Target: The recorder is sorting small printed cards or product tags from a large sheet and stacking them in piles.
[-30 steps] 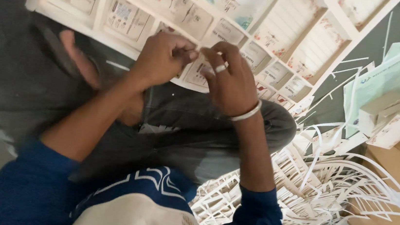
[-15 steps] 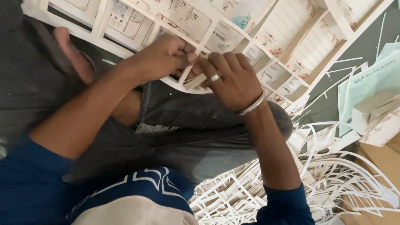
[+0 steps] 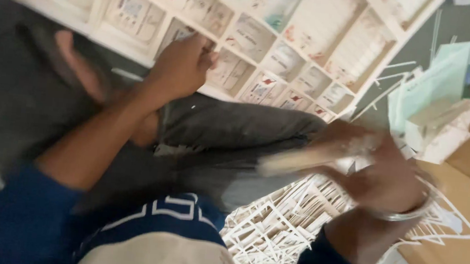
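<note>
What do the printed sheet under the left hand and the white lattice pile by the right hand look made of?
The printed sheet looks like matte die-cut card: flat panels, thin white borders. The lattice pile seems the same card's leftover strips: thin, white, bent. Blur leaves it uncertain.

Under the left hand [image 3: 181, 66] lies a cream-white die-cut sheet [image 3: 289, 45] – its cells carry small prints in red, blue and green. Just beyond the blurred right hand [image 3: 383, 178] sit pale mint-green papers [image 3: 434, 88]; beneath it, a white lattice of offcuts [image 3: 277, 228] on tan cardboard [image 3: 464, 257]. Both sleeves are deep blue – the trousers [image 3: 235, 132] dark grey.
</note>
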